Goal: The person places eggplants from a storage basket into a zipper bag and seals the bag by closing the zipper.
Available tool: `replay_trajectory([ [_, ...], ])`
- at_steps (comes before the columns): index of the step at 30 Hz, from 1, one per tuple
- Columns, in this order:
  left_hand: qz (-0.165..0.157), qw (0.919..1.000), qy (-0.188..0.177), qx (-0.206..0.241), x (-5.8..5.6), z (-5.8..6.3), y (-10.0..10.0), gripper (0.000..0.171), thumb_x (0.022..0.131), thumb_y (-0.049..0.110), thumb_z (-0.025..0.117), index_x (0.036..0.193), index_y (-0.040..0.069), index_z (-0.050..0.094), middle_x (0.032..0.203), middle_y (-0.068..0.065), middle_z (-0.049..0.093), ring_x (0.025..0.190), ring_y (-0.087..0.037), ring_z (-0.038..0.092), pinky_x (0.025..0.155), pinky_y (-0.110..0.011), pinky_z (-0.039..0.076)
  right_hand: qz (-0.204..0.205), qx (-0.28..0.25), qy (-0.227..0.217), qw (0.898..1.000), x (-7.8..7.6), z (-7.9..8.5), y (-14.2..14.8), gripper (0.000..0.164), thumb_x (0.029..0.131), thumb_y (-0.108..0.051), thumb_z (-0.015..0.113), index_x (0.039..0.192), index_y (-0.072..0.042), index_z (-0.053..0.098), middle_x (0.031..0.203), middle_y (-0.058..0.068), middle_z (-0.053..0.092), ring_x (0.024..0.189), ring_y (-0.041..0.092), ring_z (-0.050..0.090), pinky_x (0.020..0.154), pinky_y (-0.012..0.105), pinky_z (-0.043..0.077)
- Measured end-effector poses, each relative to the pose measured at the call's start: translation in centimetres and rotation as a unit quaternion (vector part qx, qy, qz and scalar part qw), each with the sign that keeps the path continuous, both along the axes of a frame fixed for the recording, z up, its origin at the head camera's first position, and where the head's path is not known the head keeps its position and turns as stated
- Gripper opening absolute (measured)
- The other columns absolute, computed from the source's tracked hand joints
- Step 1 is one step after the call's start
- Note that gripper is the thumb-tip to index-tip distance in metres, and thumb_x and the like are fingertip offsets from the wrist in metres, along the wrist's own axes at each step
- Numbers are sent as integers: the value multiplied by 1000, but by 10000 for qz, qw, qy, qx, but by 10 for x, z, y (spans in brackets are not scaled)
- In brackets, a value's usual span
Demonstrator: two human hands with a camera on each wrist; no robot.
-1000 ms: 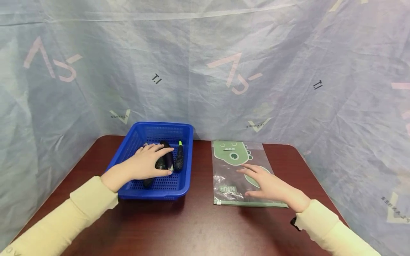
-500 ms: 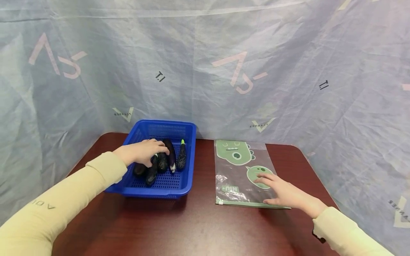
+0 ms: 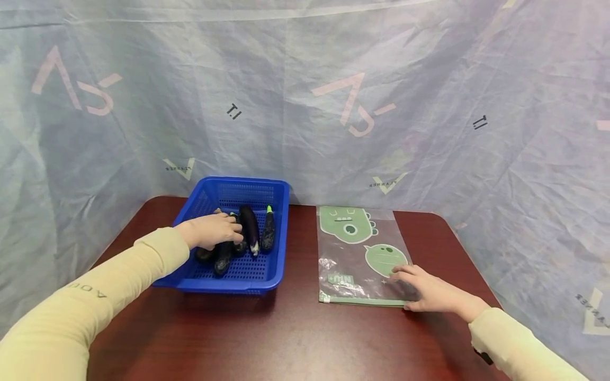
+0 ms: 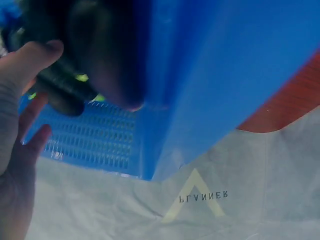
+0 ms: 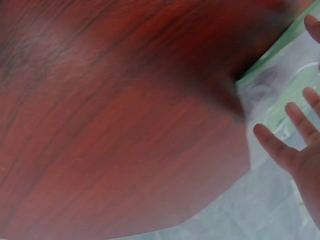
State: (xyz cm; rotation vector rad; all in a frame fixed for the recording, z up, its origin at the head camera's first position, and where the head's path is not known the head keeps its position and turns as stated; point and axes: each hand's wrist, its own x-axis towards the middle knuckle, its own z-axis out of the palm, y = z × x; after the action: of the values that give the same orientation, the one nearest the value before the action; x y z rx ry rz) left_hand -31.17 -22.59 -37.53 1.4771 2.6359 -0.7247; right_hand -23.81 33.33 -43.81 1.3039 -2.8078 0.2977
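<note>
My left hand (image 3: 212,230) reaches into a blue plastic basket (image 3: 224,286), over several dark vegetables. Its fingers are loosely bent; in the left wrist view the thumb (image 4: 42,56) lies close to a dark vegetable, contact unclear. A long purple-black eggplant (image 3: 249,225) lies beside the fingertips. Right of it is a slim dark vegetable (image 3: 268,233) with a bright green tip. Another dark, wrinkled one (image 3: 222,261) shows below the hand. At the right, my right hand (image 3: 436,292) spreads its fingers over the near right corner of a clear zip bag (image 3: 350,259) with green cartoon prints.
Both basket and bag rest on a dark red-brown table (image 3: 305,338). A pale printed cloth (image 3: 305,106) hangs behind and along the sides. The basket's raised walls surround the vegetables.
My left hand has drawn back leftward and lower within the basket, uncovering more of the vegetables. My right hand has moved right and nearer, from the bag's middle to its near corner.
</note>
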Motion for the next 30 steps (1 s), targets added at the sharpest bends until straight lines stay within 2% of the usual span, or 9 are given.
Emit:
replay_trajectory([
  [4, -569, 9970, 482, -198, -4, -9, -4, 47, 66, 11, 84, 103, 26, 60, 106, 2, 60, 87, -20, 53, 70, -34, 41, 124, -37, 175, 9998, -4, -7, 6, 56, 65, -20, 81, 117, -16, 60, 121, 4, 52, 106, 16, 49, 77, 36, 48],
  [7, -805, 9938, 686, -333, -5, -10, -3, 47, 66, 15, 84, 104, 27, 59, 109, 3, 61, 89, -19, 55, 73, -33, 43, 209, -122, 242, 9994, -5, -9, 8, 54, 63, -19, 81, 112, -16, 60, 116, 0, 53, 102, 13, 49, 74, 33, 47],
  [11, -1114, 9878, 951, -535, -3, -9, 0, 42, 67, 17, 82, 102, 28, 60, 103, 6, 61, 85, -17, 54, 72, -31, 43, 286, -226, 231, 9991, -8, -12, 9, 47, 64, -18, 80, 107, -18, 60, 113, -4, 54, 100, 10, 49, 76, 29, 46],
  [15, -1360, 9836, 904, -764, 0, -9, 2, 34, 69, 17, 81, 97, 28, 64, 98, 6, 62, 82, -16, 54, 70, -29, 41, 303, -291, 181, 9990, -11, -17, 11, 41, 67, -16, 77, 105, -19, 61, 111, -6, 54, 101, 9, 48, 78, 30, 46],
  [24, -1537, 9806, 881, -842, -2, -11, 1, 26, 73, 12, 77, 91, 29, 68, 92, 7, 62, 76, -15, 56, 68, -28, 40, 394, -466, 250, 9978, -14, -21, 13, 31, 69, -9, 72, 94, -21, 58, 110, -3, 55, 101, 10, 48, 76, 32, 45],
  [30, -1324, 9858, 633, -821, 0, -13, 0, 26, 74, 13, 77, 92, 30, 68, 101, 4, 63, 84, -15, 59, 74, -30, 45, 310, -674, 188, 9971, -16, -24, 11, 22, 75, -7, 68, 87, -19, 54, 94, -7, 51, 87, 8, 46, 70, 24, 40],
])
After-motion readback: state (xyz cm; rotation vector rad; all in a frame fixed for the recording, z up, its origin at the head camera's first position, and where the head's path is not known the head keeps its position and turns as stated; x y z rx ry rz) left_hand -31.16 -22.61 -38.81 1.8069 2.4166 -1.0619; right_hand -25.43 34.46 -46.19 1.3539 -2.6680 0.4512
